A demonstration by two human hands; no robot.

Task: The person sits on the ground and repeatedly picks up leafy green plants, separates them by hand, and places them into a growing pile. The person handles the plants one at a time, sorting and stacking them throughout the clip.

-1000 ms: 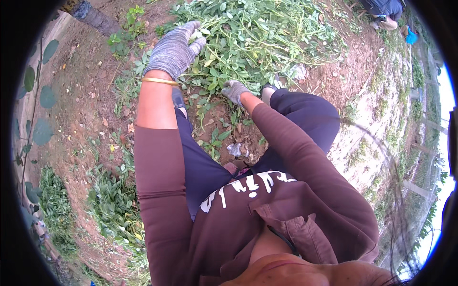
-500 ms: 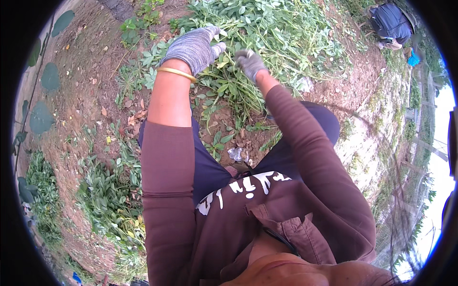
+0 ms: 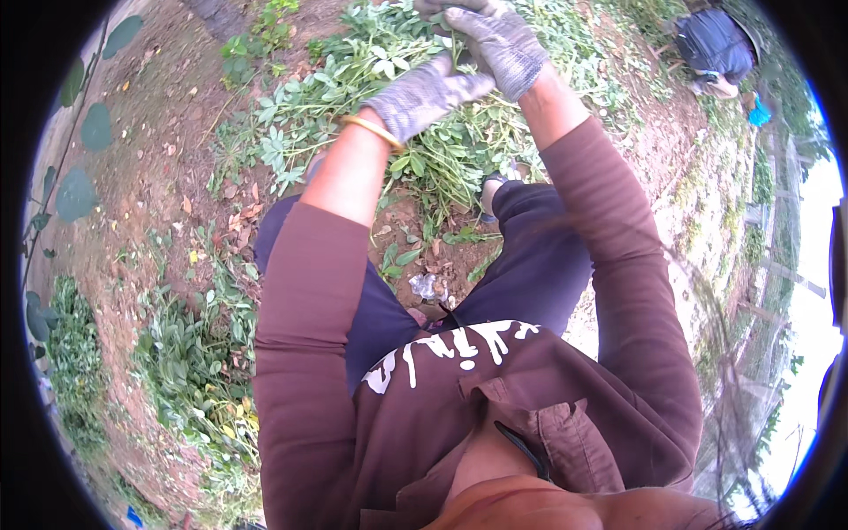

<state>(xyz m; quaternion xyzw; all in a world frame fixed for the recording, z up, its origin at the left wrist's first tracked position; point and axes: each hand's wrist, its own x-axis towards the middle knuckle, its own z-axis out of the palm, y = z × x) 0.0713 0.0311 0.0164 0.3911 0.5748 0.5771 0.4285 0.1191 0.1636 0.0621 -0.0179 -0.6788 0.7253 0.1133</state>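
Both my hands wear grey knitted gloves and reach over a heap of cut leafy green plants (image 3: 349, 84) on the ground in front of me. My left hand (image 3: 424, 95) lies low against the leaves, its thumb stretched to the right and its fingertips partly hidden. Just beyond it, my right hand (image 3: 505, 49) arches over the stems with its fingers extended to the left, near the upper rim of the view. The two hands almost meet. Neither shows a clear grip on any stem. A yellow bangle (image 3: 375, 131) circles my left wrist.
A second pile of green plants (image 3: 199, 344) lies at my left. A crumpled clear plastic piece (image 3: 427, 285) sits on the soil between my legs. Another person (image 3: 714, 49) in dark clothing bends down at the far right, beside a blue item (image 3: 758, 111). A mesh fence (image 3: 786, 230) runs along the right.
My right hand has moved forward and slightly right, over the heap. My left hand has shifted right and a little nearer, bringing the two together. My right knee has moved inward.
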